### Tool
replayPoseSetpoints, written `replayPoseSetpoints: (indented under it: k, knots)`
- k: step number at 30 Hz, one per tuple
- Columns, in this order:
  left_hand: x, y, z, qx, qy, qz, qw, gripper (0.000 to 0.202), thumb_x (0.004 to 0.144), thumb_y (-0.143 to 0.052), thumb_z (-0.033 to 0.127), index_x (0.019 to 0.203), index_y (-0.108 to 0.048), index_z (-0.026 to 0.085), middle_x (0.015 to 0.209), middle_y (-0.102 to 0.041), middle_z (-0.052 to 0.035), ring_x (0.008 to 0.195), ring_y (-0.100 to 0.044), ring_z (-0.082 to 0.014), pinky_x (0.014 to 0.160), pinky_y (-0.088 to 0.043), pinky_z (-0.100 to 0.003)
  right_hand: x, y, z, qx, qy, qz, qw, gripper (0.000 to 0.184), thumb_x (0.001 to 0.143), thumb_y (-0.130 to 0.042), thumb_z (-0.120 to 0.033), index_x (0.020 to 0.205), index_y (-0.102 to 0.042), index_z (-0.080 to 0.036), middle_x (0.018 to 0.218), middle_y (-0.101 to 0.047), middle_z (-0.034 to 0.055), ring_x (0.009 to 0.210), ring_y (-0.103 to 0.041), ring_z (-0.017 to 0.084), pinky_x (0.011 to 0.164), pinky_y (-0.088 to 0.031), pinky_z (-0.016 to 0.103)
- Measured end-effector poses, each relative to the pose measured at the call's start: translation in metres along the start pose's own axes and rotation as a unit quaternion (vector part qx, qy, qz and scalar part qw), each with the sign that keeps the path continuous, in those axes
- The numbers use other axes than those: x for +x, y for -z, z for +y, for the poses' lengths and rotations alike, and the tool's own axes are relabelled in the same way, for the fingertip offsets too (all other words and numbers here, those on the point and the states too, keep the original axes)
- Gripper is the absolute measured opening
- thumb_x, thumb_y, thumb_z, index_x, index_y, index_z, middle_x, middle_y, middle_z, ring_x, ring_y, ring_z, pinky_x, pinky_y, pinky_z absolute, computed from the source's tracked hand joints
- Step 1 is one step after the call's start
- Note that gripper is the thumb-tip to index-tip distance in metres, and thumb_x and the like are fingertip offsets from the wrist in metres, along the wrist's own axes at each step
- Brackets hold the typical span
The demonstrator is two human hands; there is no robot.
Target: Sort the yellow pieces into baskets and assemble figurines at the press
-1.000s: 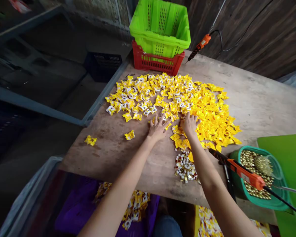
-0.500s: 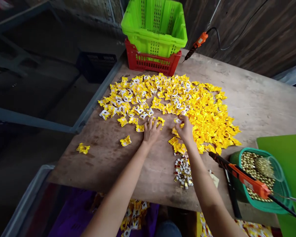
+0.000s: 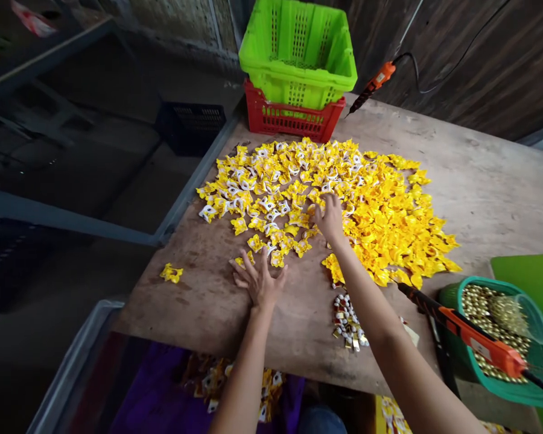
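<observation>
Many small yellow plastic pieces with pointed edges (image 3: 384, 223) cover the middle of the wooden table, some showing white parts with a dark centre. My left hand (image 3: 261, 286) lies low over the near left edge of the spread, fingers apart, with one yellow piece (image 3: 245, 259) showing by its fingertips. Over the middle of the spread is my right hand (image 3: 331, 222), its thumb and fingers apart, reaching among the pieces; its fingertips partly hide those beneath. A loose yellow piece (image 3: 171, 273) lies apart at the left. Small white-and-gold parts (image 3: 346, 325) sit beside my right forearm.
An orange-and-black electric screwdriver (image 3: 479, 337) crosses a green basket of gold beads (image 3: 475, 295) at right; another screwdriver (image 3: 375, 84) hangs at the back. A lime crate (image 3: 298, 75) sits in a red crate (image 3: 294, 123). A purple container (image 3: 140, 386) stands below the front edge.
My left hand has drawn back toward me and spread its fingers. My right hand has moved farther away over the pieces. More yellow pieces now lie between my hands.
</observation>
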State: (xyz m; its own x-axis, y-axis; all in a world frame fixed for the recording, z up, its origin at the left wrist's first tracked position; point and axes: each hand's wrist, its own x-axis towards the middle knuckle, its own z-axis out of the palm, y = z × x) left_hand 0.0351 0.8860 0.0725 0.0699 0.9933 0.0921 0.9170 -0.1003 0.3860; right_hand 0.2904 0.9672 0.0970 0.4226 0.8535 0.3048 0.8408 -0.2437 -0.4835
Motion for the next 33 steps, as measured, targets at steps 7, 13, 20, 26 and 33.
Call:
replayPoseSetpoints:
  k: [7, 13, 20, 26, 33]
  knots:
    - [0.008, -0.003, -0.001, 0.002, -0.027, -0.008, 1.0, 0.089, 0.078, -0.061, 0.073, 0.153, -0.042, 0.029, 0.167, -0.014, -0.0217, 0.152, -0.006, -0.0512, 0.112, -0.017, -0.073, 0.033, -0.023, -0.006, -0.017, -0.14, -0.058, 0.988, 0.05, 0.096, -0.04, -0.045, 0.138, -0.05, -0.02, 0.152, -0.042, 0.0188, 0.136, -0.04, 0.039, 0.107, -0.031, 0.068]
    - [0.008, -0.004, -0.003, -0.006, -0.025, -0.008, 1.0, 0.087, 0.08, -0.06, 0.072, 0.153, -0.042, 0.028, 0.168, -0.011, -0.0219, 0.153, -0.006, -0.0498, 0.111, -0.017, -0.074, 0.034, 0.018, 0.012, -0.064, -0.155, -0.012, 0.986, 0.043, 0.099, -0.03, -0.034, 0.133, -0.051, -0.018, 0.136, -0.055, 0.0178, 0.126, -0.049, 0.033, 0.105, -0.034, 0.063]
    - [0.006, -0.005, -0.003, -0.003, -0.048, -0.018, 0.999, 0.087, 0.081, -0.061, 0.069, 0.155, -0.038, 0.028, 0.168, -0.011, -0.0201, 0.153, -0.005, -0.0483, 0.113, -0.014, -0.073, 0.043, 0.079, 0.111, -0.187, -0.243, -0.075, 0.949, 0.042, 0.096, -0.038, -0.025, 0.133, -0.056, -0.015, 0.148, -0.045, 0.0199, 0.136, -0.034, 0.037, 0.109, -0.024, 0.068]
    - [0.023, 0.005, 0.008, -0.02, -0.059, -0.004, 0.998, 0.083, 0.083, -0.06, 0.066, 0.154, -0.041, 0.027, 0.169, -0.008, -0.017, 0.153, 0.001, -0.0488, 0.114, -0.014, -0.071, 0.013, 0.076, 0.082, -0.2, -0.215, -0.023, 0.956, 0.044, 0.095, -0.035, -0.017, 0.136, -0.05, -0.007, 0.137, -0.054, 0.0258, 0.128, -0.046, 0.037, 0.103, -0.036, 0.059]
    - [0.126, 0.029, 0.015, -0.035, -0.006, 0.034, 0.999, 0.087, 0.084, -0.05, 0.074, 0.157, -0.032, 0.031, 0.171, 0.0, -0.0115, 0.152, 0.007, -0.0512, 0.112, -0.014, -0.075, -0.005, 0.016, 0.01, -0.058, -0.041, -0.082, 0.994, 0.045, 0.101, -0.033, -0.04, 0.129, -0.057, -0.015, 0.131, -0.059, 0.0197, 0.118, -0.056, 0.033, 0.102, -0.044, 0.049]
